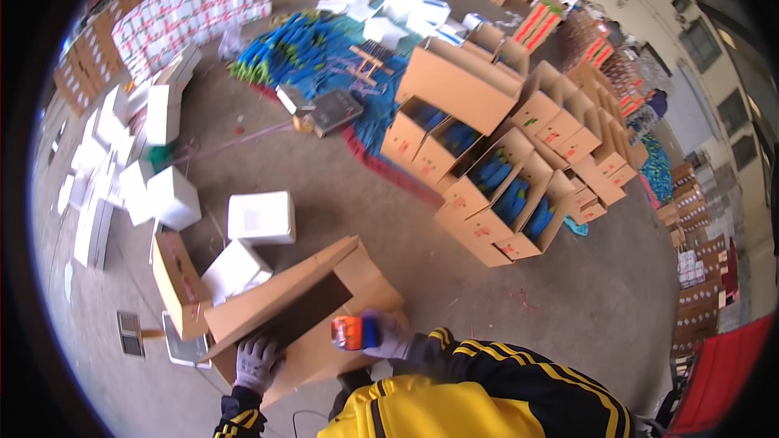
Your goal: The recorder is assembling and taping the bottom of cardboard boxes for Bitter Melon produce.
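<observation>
Yellow jacket (442,410) foremost, right grip (392,338) round blue end of tape dispenser (349,332), left grip (256,363) on carton (369,280), hold unclear.

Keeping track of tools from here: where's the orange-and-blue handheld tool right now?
The orange-and-blue handheld tool is at lower centre in the head view, in the gloved right hand, by the right part of the open brown carton.

- Head-worn fisheye view, looking steeply down over the nearest box (312,357).
- Faces forward, past this box, over the floor (349,195).
- Box close to the lens; wall (649,16) far off, beyond it to the right.
</observation>
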{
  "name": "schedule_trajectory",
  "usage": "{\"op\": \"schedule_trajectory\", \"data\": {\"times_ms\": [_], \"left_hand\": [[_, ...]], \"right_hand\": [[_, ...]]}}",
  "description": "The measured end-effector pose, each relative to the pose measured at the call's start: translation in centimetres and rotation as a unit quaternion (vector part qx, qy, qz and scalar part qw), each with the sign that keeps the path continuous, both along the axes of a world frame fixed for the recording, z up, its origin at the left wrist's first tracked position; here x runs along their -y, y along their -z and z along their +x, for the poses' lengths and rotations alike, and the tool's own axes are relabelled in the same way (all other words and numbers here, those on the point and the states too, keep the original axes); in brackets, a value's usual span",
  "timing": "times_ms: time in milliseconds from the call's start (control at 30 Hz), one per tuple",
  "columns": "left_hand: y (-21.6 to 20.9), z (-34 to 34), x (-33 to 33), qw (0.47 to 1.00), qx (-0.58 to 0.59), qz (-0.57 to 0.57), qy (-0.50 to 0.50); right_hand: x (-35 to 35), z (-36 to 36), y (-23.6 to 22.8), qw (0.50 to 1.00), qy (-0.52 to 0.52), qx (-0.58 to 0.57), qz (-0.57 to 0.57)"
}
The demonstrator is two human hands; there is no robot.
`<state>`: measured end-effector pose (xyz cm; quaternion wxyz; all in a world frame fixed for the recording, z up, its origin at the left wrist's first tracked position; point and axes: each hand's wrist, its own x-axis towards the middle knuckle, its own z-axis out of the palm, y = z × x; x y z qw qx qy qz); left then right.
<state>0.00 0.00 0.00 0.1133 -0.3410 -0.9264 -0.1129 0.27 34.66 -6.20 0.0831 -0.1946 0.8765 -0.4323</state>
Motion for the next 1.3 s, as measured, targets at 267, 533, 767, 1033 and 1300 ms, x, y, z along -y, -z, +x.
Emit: {"op": "schedule_trajectory", "data": {"times_ms": [267, 533, 767, 1033, 1300], "left_hand": [[-5.7, -5.3, 1.7, 0.918, 0.198, -0.063, -0.339], [1.6, 4.1, -3.1, 0.960, 0.099, -0.020, -0.263], [-1.3, 2.7, -2.6, 0.956, 0.201, -0.020, -0.213], [2.0, 2.8, -2.6, 0.964, 0.131, 0.024, -0.228], [-0.8, 5.2, -8.1, 0.549, 0.252, 0.697, -0.386]], "right_hand": [[1.9, -0.1, -0.3, 0.999, -0.008, -0.015, -0.048], [0.1, -1.6, 0.6, 0.997, -0.066, -0.045, 0.019], [0.2, -9.7, -13.0, 0.991, -0.087, -0.062, -0.076], [5.8, -12.8, -12.2, 0.919, -0.364, -0.151, 0.020], [5.6, -12.8, -8.4, 0.889, -0.407, -0.205, 0.035]]}}
